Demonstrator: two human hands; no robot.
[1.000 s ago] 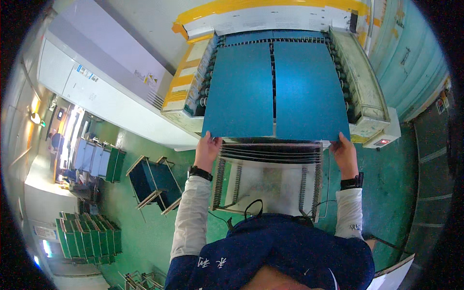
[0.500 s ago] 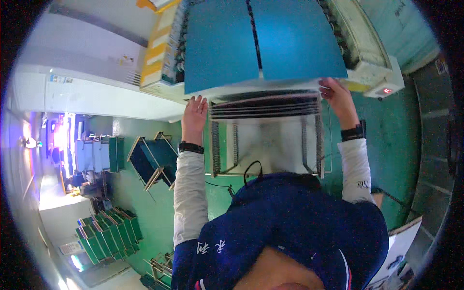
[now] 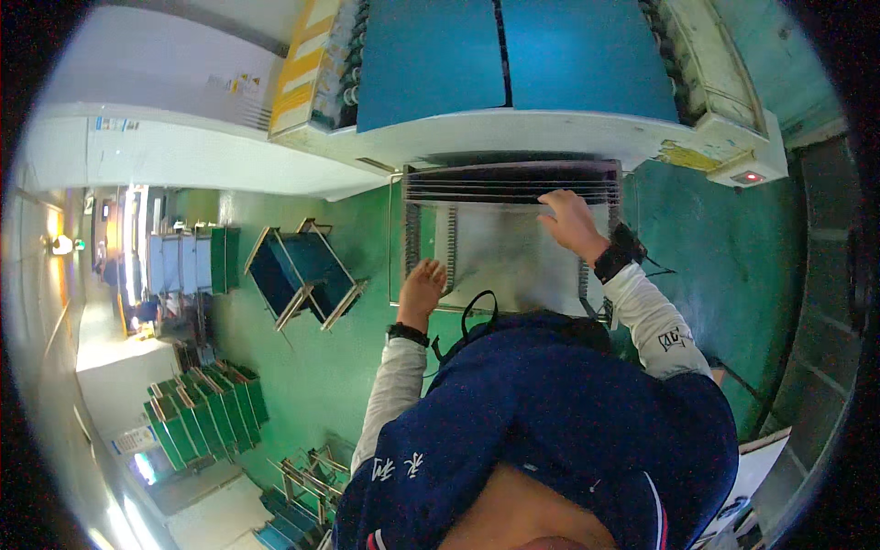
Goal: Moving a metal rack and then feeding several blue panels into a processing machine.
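My right hand (image 3: pixel 573 225) is over a slotted metal rack (image 3: pixel 408 243), its fingers close to several thin dark panels (image 3: pixel 513 179) standing at the rack's far end. Its thumb is apart from the fingers, and I see nothing held. Near the rack's left side is my left hand (image 3: pixel 423 290), empty, with its fingers partly spread. Past the rack, two flat blue panels, one on the left (image 3: pixel 431 64) and one on the right (image 3: pixel 591 64), lie side by side on a roller conveyor machine (image 3: pixel 568 133). Neither hand touches them.
A small control box with a red light (image 3: pixel 753 174) sits at the machine's right corner. On the green floor to the left are a rack of dark blue panels (image 3: pixel 302 270), a row of green panels (image 3: pixel 206 412) and another metal rack (image 3: pixel 312 477). Dark shelving (image 3: pixel 816 275) runs along the right.
Both hands have drawn back toward me from the near edge of the blue panels, the right moving inward over the rack. The blue panels now lie farther back from the machine's front edge.
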